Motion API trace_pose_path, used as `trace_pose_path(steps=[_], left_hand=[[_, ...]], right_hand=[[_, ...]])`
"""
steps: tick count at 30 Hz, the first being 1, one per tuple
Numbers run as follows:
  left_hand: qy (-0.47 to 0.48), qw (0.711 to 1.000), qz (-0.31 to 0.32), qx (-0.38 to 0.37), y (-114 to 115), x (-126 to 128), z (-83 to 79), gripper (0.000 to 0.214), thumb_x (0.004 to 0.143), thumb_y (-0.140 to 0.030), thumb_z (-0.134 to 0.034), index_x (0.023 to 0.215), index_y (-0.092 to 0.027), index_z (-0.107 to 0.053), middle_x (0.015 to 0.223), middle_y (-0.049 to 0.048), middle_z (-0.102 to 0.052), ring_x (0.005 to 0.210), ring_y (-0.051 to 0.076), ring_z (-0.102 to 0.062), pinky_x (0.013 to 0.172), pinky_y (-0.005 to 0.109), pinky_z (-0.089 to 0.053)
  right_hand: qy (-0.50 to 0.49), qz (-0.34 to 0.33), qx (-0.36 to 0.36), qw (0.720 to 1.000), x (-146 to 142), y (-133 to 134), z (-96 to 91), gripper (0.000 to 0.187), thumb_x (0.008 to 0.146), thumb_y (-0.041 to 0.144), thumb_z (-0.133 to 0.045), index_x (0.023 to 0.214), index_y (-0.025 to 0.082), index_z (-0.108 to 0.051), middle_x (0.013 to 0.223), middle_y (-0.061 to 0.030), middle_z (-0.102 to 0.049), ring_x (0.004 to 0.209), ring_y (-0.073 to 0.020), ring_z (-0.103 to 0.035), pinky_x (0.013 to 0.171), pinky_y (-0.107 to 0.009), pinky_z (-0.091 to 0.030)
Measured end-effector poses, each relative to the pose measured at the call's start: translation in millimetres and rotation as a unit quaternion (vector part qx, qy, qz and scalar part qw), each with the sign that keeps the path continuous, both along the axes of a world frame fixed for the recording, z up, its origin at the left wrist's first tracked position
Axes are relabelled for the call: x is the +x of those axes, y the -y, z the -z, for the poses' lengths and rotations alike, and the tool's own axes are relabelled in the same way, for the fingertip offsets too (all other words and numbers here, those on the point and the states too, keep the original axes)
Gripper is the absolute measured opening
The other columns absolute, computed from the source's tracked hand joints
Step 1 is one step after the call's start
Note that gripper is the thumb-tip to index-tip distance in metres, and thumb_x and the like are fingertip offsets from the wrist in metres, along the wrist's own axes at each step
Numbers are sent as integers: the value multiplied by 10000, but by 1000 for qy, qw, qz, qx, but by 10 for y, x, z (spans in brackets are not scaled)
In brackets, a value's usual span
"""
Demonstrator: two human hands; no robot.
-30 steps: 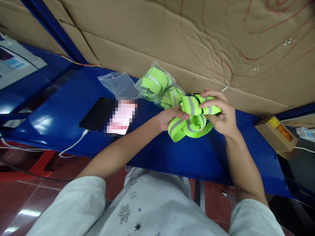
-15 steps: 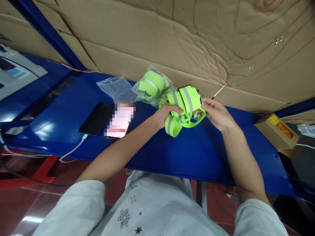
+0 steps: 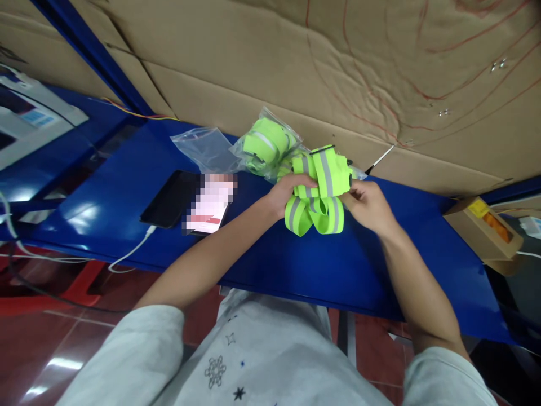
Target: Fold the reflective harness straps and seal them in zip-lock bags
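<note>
A bundle of neon-yellow reflective strap (image 3: 325, 175) with silver stripes and black buckle parts is held above the blue table. My left hand (image 3: 291, 193) is closed on its left side, thumb across the front. My right hand (image 3: 366, 203) is at the bundle's right edge with fingers curled; the fingertips are partly hidden behind the strap. Loose loops of the strap hang below both hands. Just behind, a clear plastic bag (image 3: 266, 144) holds another rolled neon-yellow strap.
A flat clear bag (image 3: 205, 149) lies left of the filled one. Nearer me are a black phone (image 3: 171, 200) on a white cable and a phone with a lit, blurred screen (image 3: 211, 203). A cardboard box (image 3: 482, 228) stands at the right. A cardboard wall (image 3: 236, 62) closes off the back.
My right hand has shifted slightly down and its fingers have curled in. The right-hand strap loop, earlier stretched toward that hand, now hangs down beside the left loop.
</note>
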State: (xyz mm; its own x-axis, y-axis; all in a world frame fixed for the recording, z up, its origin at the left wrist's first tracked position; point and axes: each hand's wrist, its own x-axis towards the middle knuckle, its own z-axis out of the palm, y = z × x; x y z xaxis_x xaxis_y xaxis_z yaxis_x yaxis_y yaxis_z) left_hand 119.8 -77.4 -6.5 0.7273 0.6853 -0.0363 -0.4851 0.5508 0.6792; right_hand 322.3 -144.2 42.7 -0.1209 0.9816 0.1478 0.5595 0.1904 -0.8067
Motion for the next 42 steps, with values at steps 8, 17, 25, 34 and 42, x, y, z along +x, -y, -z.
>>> trace_pose_path(steps=[8,17,25,34,42], left_hand=[[-38,996,-44,62,111,18,-158,442,521,-155,-818,951,-155,-716,902,73,-800,1007,342,-777,824,420,-621],[14,999,40,16,63,14,-18,366,652,-269,-720,990,-137,-759,933,116,-812,1029,353,-772,950,462,-605],[-11,999,37,-7,64,-23,-41,382,639,-261,-725,1008,-167,-755,939,88,-814,1071,352,-766,959,473,-606],[-17,999,-7,41,113,41,-109,665,556,-143,-873,1195,-188,-694,1044,50,-804,951,286,-773,871,429,-610],[-43,996,-73,10,72,111,62,836,495,-61,-825,1286,-256,-638,1006,-18,-747,897,223,-732,856,375,-567]], right_hand=[[-54,-36,-132,989,390,104,-432,504,864,670,-764,1104,227,-763,898,-41,-765,732,-171,-715,618,-298,-606],[-100,-118,-212,965,128,52,-259,462,765,619,-876,803,185,-721,744,-54,-776,675,-198,-764,632,-327,-657],[-109,-84,-231,963,33,27,-88,507,680,643,-918,801,177,-760,748,-73,-778,682,-213,-766,650,-354,-675],[-89,-46,-72,992,336,48,-311,641,810,623,-842,1332,284,-686,1302,-68,-730,1013,-206,-735,850,-344,-646],[-182,-23,-55,981,-119,-71,130,589,716,497,-936,1197,256,-699,1140,-13,-765,1022,-228,-719,921,-385,-617]])
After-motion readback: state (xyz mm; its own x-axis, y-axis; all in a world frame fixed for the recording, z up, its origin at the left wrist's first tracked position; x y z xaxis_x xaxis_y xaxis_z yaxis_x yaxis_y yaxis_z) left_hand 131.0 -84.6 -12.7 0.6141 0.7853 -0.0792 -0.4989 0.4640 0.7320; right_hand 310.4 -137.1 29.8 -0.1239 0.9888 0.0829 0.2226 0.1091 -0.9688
